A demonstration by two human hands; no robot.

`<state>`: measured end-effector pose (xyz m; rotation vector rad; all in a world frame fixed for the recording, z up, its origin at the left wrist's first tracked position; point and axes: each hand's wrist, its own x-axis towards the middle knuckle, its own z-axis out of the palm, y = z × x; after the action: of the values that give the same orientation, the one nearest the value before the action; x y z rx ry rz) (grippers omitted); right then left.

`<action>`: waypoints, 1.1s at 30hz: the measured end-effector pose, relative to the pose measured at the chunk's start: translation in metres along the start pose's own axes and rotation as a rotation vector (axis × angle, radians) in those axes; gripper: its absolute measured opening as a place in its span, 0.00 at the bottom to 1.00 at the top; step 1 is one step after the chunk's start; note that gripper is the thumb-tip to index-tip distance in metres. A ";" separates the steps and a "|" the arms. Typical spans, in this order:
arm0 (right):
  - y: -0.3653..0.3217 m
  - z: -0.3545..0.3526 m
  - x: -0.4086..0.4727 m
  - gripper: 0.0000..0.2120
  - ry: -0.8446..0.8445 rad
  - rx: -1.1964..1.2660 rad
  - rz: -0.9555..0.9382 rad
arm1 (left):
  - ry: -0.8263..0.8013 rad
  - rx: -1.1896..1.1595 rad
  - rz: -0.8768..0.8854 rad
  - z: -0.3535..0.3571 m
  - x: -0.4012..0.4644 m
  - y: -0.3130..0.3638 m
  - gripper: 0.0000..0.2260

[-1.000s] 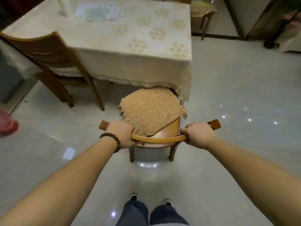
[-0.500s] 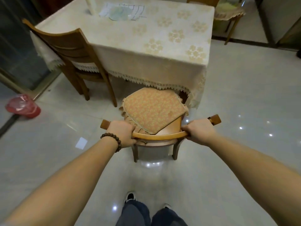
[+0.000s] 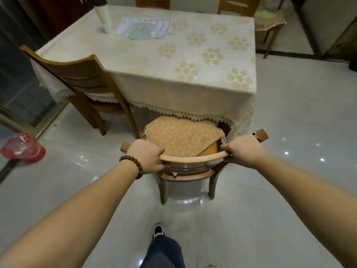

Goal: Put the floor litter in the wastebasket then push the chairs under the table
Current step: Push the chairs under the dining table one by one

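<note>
A wooden chair [image 3: 193,159] with an orange patterned cushion [image 3: 181,137] stands in front of me at the near edge of the table [image 3: 173,60]. The table wears a cream flowered cloth with a lace hem. The cushion's far edge sits just under that hem. My left hand [image 3: 144,155] grips the left part of the curved top rail, and my right hand [image 3: 243,149] grips the right part. A wastebasket [image 3: 23,147] lined with a red plastic bag stands on the floor at the far left.
A second wooden chair [image 3: 83,80] stands at the table's left side, angled out. Two chair backs show beyond the table, and a cushioned chair [image 3: 270,22] stands at the back right. Papers and a rolled sheet lie on the table. The floor is glossy pale tile.
The chair has slid forward toward the table, so the cushion now reaches under the cloth's hem. My view has risen and turned left, bringing the wastebasket further into sight.
</note>
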<state>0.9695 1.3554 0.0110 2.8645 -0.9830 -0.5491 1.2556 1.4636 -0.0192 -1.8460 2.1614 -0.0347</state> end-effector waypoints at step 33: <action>-0.034 -0.014 0.147 0.13 0.018 0.077 0.136 | 0.057 0.015 0.119 0.035 0.102 -0.150 0.29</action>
<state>1.1022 1.2927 -0.0279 2.8342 -1.2103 -0.4831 1.3951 1.3449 -0.0420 -1.7242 2.2989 -0.0786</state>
